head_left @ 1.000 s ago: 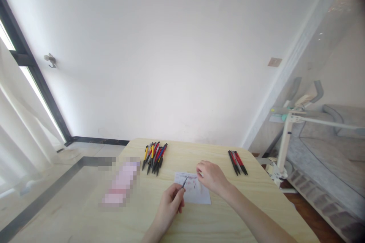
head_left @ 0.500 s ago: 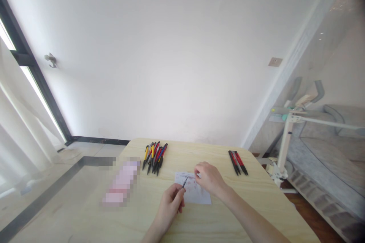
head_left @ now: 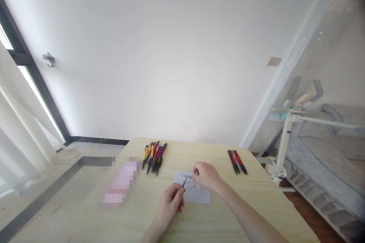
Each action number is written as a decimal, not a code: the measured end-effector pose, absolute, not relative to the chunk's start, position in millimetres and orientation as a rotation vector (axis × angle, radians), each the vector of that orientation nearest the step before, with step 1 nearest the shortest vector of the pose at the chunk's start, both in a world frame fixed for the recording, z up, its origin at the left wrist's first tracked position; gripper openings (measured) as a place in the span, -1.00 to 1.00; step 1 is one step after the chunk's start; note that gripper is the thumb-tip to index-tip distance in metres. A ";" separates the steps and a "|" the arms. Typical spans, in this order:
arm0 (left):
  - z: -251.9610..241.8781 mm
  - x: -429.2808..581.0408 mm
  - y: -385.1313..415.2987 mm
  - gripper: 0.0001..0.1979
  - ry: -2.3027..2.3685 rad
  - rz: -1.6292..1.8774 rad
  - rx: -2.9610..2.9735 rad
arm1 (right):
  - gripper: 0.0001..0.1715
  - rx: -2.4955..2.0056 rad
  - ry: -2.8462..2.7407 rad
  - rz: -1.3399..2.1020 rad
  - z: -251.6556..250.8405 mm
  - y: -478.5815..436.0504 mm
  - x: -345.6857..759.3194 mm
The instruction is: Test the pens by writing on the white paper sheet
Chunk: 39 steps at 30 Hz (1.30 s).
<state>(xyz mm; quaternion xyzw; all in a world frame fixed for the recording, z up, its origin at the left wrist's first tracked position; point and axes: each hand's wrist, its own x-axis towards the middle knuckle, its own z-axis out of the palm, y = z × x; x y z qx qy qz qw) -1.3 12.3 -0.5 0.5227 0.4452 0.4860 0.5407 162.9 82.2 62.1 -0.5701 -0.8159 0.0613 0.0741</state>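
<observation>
My left hand (head_left: 172,200) is closed around a slim dark pen (head_left: 184,182), whose thin end points up and away over the paper; the rest of it is hidden in my fingers. A white sheet of paper (head_left: 201,196) with dark and reddish marks lies flat beneath. Over the sheet's upper right part, my right hand (head_left: 207,175) has thumb and fingertips pinched together. Whether something small is between them cannot be made out. A gap separates the pen's tip from my right fingers.
A pile of pens (head_left: 154,157) with yellow, red, blue and grey barrels lies at the table's back left. Several red and grey pens (head_left: 237,162) lie side by side at the right. A blurred pink item (head_left: 121,182) is at the left edge of the wooden table (head_left: 228,218).
My right hand has shifted very slightly left, nearer the pen's tip. The left hand keeps its hold on the pen. The view has moved a little.
</observation>
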 end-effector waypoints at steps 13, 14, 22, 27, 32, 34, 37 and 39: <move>-1.9 -0.8 13.4 -0.76 1.059 1.148 1.254 | -0.82 -1.835 -2.443 0.278 60.0 88.2 156.9; -2.0 -0.8 13.5 -0.76 1.059 1.147 1.253 | -0.82 -1.843 -2.445 0.290 59.5 88.7 156.7; -3.5 -1.4 12.6 -0.77 1.051 1.143 1.255 | -0.78 -1.889 -2.463 0.380 53.2 93.3 154.6; -3.6 -1.6 12.3 -0.78 1.048 1.149 1.259 | -0.79 -1.902 -2.477 0.387 51.6 94.8 152.2; -1.4 -1.2 13.1 -0.79 1.056 1.145 1.261 | -0.78 -1.932 -2.489 0.366 52.3 93.4 149.3; -1.4 -1.0 13.4 -0.79 1.056 1.144 1.257 | -0.77 -1.945 -2.494 0.346 52.7 92.8 148.0; -2.3 -0.8 13.6 -0.79 1.055 1.140 1.251 | -0.76 -1.954 -2.508 0.318 53.5 91.7 146.0; -2.7 -0.8 13.7 -0.79 1.056 1.140 1.246 | -0.76 -1.956 -2.521 0.298 54.1 90.5 144.7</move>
